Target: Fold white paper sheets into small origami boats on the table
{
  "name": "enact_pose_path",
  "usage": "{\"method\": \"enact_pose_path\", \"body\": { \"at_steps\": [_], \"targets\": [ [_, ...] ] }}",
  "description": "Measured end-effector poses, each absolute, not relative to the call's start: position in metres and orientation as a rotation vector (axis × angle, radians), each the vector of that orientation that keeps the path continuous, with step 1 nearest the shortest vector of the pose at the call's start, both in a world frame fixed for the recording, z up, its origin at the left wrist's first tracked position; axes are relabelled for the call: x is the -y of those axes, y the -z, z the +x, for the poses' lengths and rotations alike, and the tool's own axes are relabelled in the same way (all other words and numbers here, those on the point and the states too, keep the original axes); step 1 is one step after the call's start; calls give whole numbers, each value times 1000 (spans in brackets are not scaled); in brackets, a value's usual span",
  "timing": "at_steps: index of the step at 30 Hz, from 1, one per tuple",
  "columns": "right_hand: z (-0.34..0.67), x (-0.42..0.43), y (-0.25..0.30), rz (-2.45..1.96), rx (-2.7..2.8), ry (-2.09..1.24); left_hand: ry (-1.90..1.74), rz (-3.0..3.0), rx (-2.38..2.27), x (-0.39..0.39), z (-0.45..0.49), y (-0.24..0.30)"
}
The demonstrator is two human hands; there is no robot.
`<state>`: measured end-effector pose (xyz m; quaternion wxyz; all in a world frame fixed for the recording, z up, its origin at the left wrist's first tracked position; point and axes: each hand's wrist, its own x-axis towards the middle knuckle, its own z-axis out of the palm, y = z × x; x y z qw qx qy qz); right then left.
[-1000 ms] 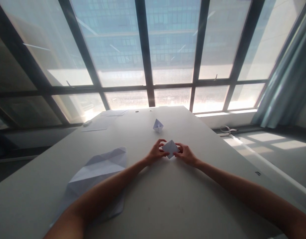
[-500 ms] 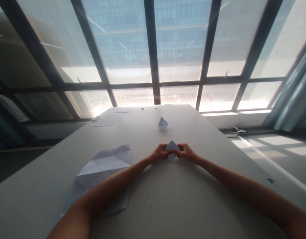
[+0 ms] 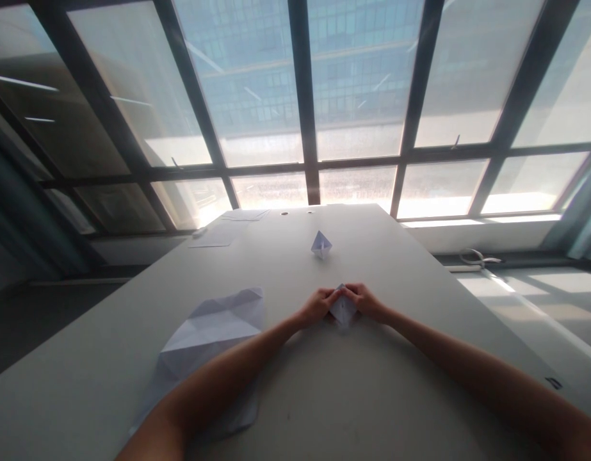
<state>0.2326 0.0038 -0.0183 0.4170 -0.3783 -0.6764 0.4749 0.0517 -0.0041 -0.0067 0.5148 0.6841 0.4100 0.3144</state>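
Both my hands meet at the middle of a long grey table [image 3: 372,397]. My left hand [image 3: 315,307] and my right hand [image 3: 367,301] are closed on a small folded white paper piece [image 3: 343,312], pinching it from either side and pressing it down near the tabletop. Its lower tip shows between my fingers; the top is hidden by them. A second small folded paper figure [image 3: 321,244] stands on the table farther away, beyond my hands.
A large creased white paper sheet [image 3: 213,333] lies flat under my left forearm. Flat sheets [image 3: 216,238] rest at the table's far left end. Tall windows fill the background, with a sill and a curtain at the right.
The folded piece was held up and spread between my fingers; now both hands have come together over it and pushed it lower. The camera view has tilted slightly.
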Motion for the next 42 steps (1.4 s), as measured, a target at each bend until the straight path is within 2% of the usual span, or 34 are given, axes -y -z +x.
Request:
{"method": "enact_pose_path", "body": {
  "at_steps": [28, 42],
  "targets": [
    [233, 11, 12, -978, 1589, -1038, -904, 1732, -1012, 2, 47, 2],
    [250, -8, 17, -1051, 1180, -666, -1386, 1012, -800, -27, 42, 9]
  ]
}}
